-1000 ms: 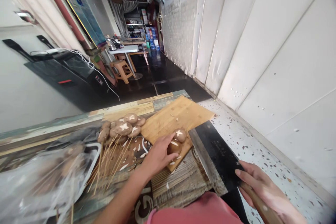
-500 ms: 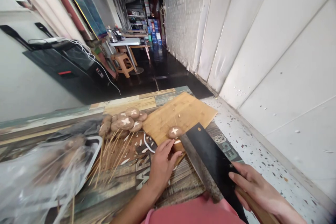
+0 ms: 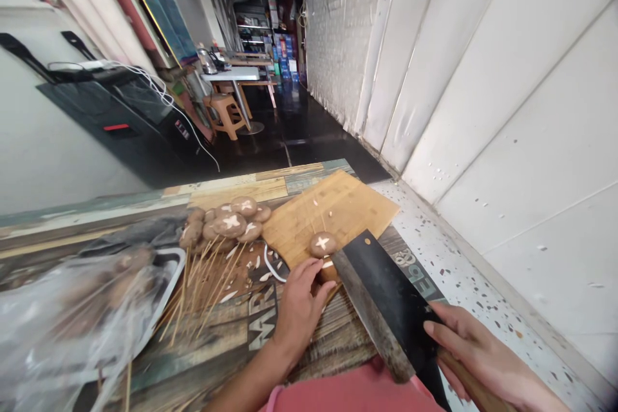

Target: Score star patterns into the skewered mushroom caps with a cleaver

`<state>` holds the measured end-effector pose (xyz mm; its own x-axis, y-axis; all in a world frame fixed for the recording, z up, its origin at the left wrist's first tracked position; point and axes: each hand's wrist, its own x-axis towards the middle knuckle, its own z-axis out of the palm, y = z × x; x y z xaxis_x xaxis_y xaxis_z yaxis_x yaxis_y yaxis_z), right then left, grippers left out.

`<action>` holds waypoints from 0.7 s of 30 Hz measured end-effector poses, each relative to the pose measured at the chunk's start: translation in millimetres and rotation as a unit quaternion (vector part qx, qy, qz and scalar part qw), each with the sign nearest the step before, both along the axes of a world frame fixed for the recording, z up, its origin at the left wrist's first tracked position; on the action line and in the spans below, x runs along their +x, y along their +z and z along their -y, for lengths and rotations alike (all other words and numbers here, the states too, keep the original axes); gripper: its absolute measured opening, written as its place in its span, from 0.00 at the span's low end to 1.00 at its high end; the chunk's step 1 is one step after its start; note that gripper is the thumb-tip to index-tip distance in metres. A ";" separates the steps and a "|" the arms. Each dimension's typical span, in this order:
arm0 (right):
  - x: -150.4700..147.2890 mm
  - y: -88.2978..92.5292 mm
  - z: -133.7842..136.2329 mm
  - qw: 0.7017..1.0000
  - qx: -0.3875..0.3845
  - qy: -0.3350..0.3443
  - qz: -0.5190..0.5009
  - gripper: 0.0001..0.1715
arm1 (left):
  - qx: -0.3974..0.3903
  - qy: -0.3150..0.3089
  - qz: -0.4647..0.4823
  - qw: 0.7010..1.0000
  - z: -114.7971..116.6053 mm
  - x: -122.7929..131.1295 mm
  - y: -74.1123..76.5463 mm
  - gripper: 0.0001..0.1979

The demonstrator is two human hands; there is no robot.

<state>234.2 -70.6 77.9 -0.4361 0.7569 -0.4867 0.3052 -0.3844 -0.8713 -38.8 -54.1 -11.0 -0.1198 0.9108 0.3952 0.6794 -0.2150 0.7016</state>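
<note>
My left hand (image 3: pixel 300 301) curls its fingers over a brown mushroom at the near edge of the bamboo cutting board (image 3: pixel 338 206), and the mushroom is mostly hidden under the fingers. Just beyond it lies a mushroom with a white cross cut in its cap (image 3: pixel 322 244). My right hand (image 3: pixel 477 354) grips the wooden handle of a large dark cleaver (image 3: pixel 386 299). The blade slants across the board's near right corner, its edge close beside my left fingers.
Cross-cut mushrooms on bamboo skewers (image 3: pixel 226 225) lie left of the board. A metal tray (image 3: pixel 167 296) with a clear plastic bag (image 3: pixel 53 328) sits at the far left. White trimmings litter the patterned table (image 3: pixel 251 190). A speckled floor (image 3: pixel 487 296) and a white wall are to the right.
The cleaver has swung left over the board's near corner, up against my left fingers. My left hand has drawn back slightly toward me on the mushroom.
</note>
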 end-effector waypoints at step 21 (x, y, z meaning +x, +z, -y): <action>-4.0 -10.9 -9.0 0.998 -0.045 -0.016 -0.032 0.20 | -0.005 0.004 0.039 0.999 -3.0 -0.1 0.2 0.16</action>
